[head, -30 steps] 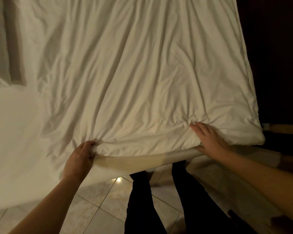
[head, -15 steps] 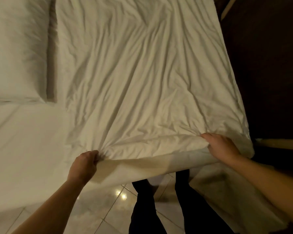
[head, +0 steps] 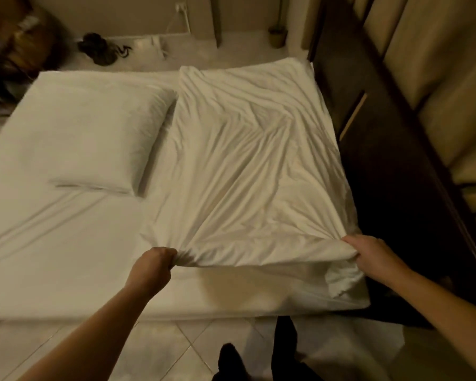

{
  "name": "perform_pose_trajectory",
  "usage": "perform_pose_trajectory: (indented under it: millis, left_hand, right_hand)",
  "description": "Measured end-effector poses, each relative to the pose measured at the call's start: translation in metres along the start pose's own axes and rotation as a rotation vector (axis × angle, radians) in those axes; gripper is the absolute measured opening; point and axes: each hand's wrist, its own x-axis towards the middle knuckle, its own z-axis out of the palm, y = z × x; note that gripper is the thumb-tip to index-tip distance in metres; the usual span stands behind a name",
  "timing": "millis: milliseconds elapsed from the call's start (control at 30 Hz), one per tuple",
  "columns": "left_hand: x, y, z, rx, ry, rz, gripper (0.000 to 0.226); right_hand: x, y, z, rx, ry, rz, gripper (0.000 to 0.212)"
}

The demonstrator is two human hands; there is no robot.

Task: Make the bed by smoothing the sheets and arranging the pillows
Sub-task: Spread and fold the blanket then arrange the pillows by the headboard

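Observation:
A wrinkled white duvet [head: 248, 166] covers the right half of the bed, reaching from the far edge to near the front. My left hand [head: 153, 266] is a fist gripping the duvet's near edge at its left corner. My right hand [head: 368, 255] grips the same edge at the right corner, where the fabric bunches and hangs down. The edge between my hands is lifted slightly off the mattress. A white pillow [head: 99, 136] lies flat on the left half, on the smooth fitted sheet [head: 47, 243].
A dark wooden headboard or frame [head: 382, 174] runs along the bed's right side, with padded beige panels [head: 437, 78] beyond. Tiled floor [head: 160, 350] lies in front, where my dark-clad legs stand. Dark clutter [head: 102, 49] and a wall socket with a cable sit past the far edge.
The view has pulled back and up, so the whole bed shows. Both hands closed on the duvet's near edge and lifted it toward the bed; the right hand went from flat to gripping.

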Motion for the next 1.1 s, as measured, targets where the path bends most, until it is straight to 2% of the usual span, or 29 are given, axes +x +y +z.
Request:
perform_pose_trajectory:
  millis: [133,300,333,400,500,600,733,900,1100]
  left_hand:
    - [-0.033,0.0,-0.003,0.023,-0.031,0.022,0.026]
    - [-0.105,-0.036,0.0,0.039,-0.235,0.053,0.013]
    - [-0.123,-0.045,0.003,0.048,-0.278,0.076,0.009]
    - [-0.159,-0.059,0.012,0.06,-0.354,0.12,0.016]
    - [-0.195,-0.068,0.02,0.103,-0.431,0.158,0.022]
    - [-0.2,-0.071,0.015,0.122,-0.407,0.15,0.021]
    - [-0.185,-0.071,-0.004,0.107,-0.319,0.158,0.018]
    - [-0.168,-0.069,-0.022,0.134,-0.258,0.196,0.016]
    - [-0.151,-0.072,-0.031,0.123,-0.238,0.186,0.011]
  right_hand:
    - [-0.056,-0.003,-0.008,0.035,0.004,-0.007,0.037]
    - [-0.131,-0.009,0.041,-0.118,-0.166,-0.055,0.044]
    - [-0.148,-0.012,0.049,-0.117,-0.208,-0.06,0.042]
    - [-0.181,-0.022,0.058,-0.079,-0.281,-0.052,0.032]
    - [-0.205,-0.032,0.058,-0.106,-0.303,-0.08,0.023]
    - [-0.201,-0.037,0.054,-0.163,-0.236,-0.113,0.023]
    - [-0.189,-0.045,0.037,-0.2,-0.175,-0.127,0.04]
    - [-0.182,-0.056,0.017,-0.209,-0.116,-0.138,0.028]
    - [-0.165,-0.065,0.003,-0.204,-0.122,-0.145,0.017]
